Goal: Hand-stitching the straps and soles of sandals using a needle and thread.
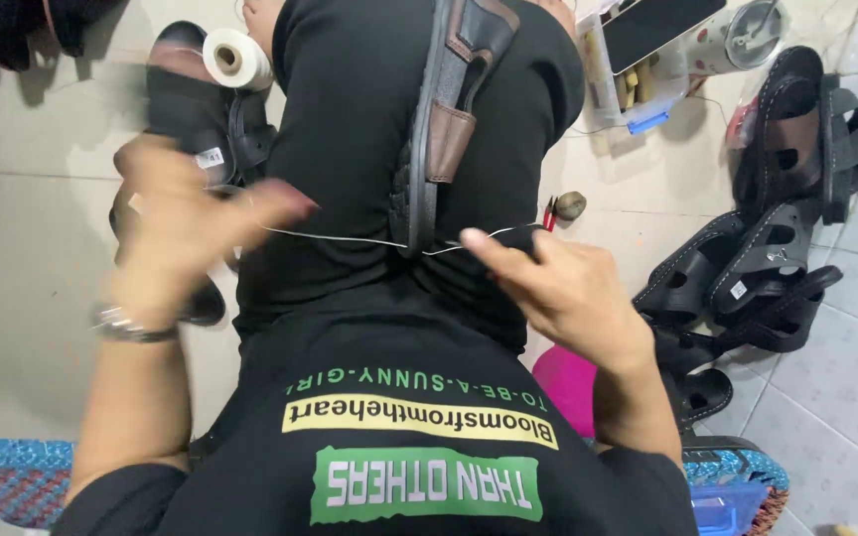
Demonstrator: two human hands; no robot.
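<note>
Two hands up over the lap, one thread (350, 239) stretched between them. Left hand (186, 223) is motion-blurred, fingers curled, thumb and forefinger pinched on the left end of the white thread. Right hand (563, 288) has fingers loosely bent, forefinger and thumb pinching the thread's right end just beside the sandal (449, 119). The thread passes through the sandal's lower end, near its sole edge.

The sandal stands on edge on the lap, against the black trousers (350, 129): dark sole to the left, brown and black leather straps facing right. It touches the trousers along its length.

Metal wristwatch (126, 325) on the left wrist. Black shirt (399, 447) with printed green and yellow patches fills the lower frame.

On the tiled floor (42, 298):
- white spool of thread (235, 58), top left, resting on a black sandal (196, 109) partly behind the left hand
- small red-handled tool (551, 213) with a brown knob, just above the right hand's fingertips
- clear plastic box (638, 94) with small parts, top right, a dark flat device on top
- pile of black sandals (777, 238) at right, overlapping one another
- pink round object (566, 382) just beside the right forearm, partly hidden
- woven blue mat (7, 481) at bottom left
</note>
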